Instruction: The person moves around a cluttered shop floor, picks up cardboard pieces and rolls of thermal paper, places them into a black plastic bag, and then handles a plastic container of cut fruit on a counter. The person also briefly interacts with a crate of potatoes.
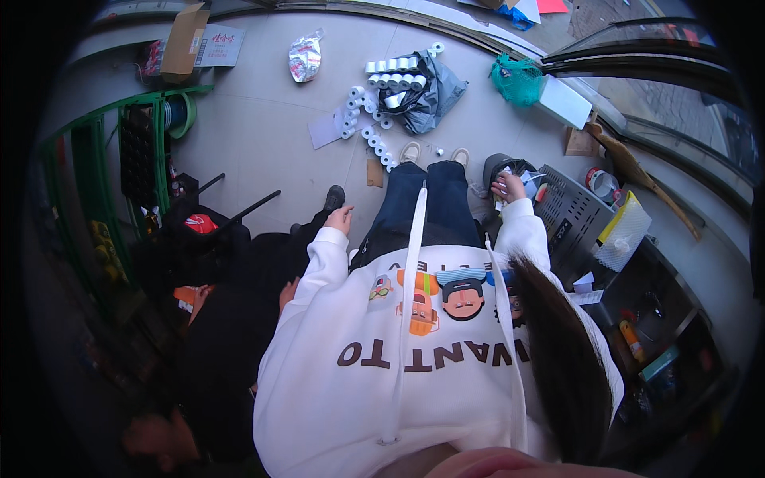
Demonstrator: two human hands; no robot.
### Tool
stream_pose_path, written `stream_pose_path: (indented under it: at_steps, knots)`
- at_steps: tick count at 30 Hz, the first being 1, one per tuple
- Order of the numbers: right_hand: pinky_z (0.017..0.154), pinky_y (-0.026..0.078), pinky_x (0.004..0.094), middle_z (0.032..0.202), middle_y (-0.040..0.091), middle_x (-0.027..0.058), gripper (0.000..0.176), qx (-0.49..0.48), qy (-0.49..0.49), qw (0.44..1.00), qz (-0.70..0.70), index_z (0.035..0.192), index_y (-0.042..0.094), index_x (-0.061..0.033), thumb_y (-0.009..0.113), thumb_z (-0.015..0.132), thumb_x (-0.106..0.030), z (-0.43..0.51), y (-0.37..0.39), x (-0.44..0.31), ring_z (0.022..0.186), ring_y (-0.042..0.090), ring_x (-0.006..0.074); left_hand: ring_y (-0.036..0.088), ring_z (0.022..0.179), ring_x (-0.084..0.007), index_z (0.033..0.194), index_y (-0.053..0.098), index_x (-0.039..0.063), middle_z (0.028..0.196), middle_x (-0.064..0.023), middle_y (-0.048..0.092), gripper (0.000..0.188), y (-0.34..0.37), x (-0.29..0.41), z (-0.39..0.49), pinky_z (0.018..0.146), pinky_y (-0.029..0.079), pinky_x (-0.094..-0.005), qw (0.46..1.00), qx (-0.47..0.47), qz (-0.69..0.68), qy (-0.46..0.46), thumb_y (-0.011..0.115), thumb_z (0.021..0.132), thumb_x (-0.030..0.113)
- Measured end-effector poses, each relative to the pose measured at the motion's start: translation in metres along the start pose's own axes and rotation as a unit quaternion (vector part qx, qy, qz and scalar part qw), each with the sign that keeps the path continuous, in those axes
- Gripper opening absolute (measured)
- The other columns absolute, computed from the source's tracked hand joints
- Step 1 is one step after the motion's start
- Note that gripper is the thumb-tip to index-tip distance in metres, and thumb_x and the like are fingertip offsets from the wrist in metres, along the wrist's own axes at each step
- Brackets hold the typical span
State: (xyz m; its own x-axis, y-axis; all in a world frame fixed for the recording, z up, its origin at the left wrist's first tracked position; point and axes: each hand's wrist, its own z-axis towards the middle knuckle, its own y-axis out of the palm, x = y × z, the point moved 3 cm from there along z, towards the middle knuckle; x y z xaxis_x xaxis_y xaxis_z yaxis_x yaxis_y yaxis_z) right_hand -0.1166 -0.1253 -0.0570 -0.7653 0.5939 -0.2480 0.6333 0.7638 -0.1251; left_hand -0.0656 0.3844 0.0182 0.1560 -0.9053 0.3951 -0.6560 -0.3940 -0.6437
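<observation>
My left hand (339,220) hangs by my left thigh, fingers loosely extended and holding nothing. My right hand (509,186) is over a dark waste bin (496,164) beside my right leg. White scraps of paper (499,204) show at its fingers; whether they are gripped or lie behind is unclear. On the floor past my shoes, several white paper rolls (397,82) form rows, partly on a grey plastic bag (439,95). More rolls (375,141) run in a line towards my left shoe (410,152). A small round object (440,152) lies between my shoes.
A seated person in black (239,310) is close on my left, near black chair legs (248,209). A perforated metal cabinet (565,203) stands right. Ahead are a silver foil bag (305,57), a green net bag (515,80) and a white box (565,101). Cardboard boxes (185,45) stand far left.
</observation>
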Motion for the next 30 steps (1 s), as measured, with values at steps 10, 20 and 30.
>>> stream_pose_path:
  at_steps: [10, 20, 30]
  knots:
    - [0.074, 0.056, 0.0384, 0.105, 0.056, 0.0134, 0.031, 0.018, -0.049, 0.996, 0.074, 0.112, 0.049, 0.002, 0.055, 0.088, -0.016, -0.063, 0.0, 0.04, 0.091, 0.061, 0.025, 0.062, 0.092, -0.0318, 0.11, 0.063, 0.014, 0.1, -0.015, 0.065, 0.025, 0.037, -0.089, 0.046, 0.082, 0.049, -0.0385, 0.997, -0.041, -0.055, 0.024, 0.053, 0.087, 0.019]
    - [0.081, 0.053, 0.0348, 0.107, 0.062, 0.0136, 0.029, -0.048, -0.067, 0.993, 0.084, 0.112, 0.053, 0.0007, 0.053, 0.09, -0.019, -0.12, 0.051, 0.077, 0.098, 0.062, 0.0245, 0.064, 0.08, -0.0168, 0.104, 0.067, 0.011, 0.09, -0.0065, 0.068, 0.022, 0.042, -0.14, 0.054, 0.075, 0.051, -0.0293, 0.988, -0.078, -0.091, -0.093, 0.054, 0.086, 0.013]
    - [0.07, 0.051, 0.026, 0.095, 0.066, 0.0111, 0.028, 0.058, -0.266, 0.956, -0.112, 0.103, 0.059, 0.0011, 0.054, 0.086, -0.02, -0.112, 0.073, 0.101, 0.079, 0.066, 0.0161, 0.06, 0.072, -0.0161, 0.104, 0.065, 0.007, 0.085, -0.0078, 0.065, 0.023, 0.06, -0.184, -0.015, 0.066, 0.051, -0.029, 0.953, -0.127, -0.205, -0.184, 0.047, 0.089, 0.006]
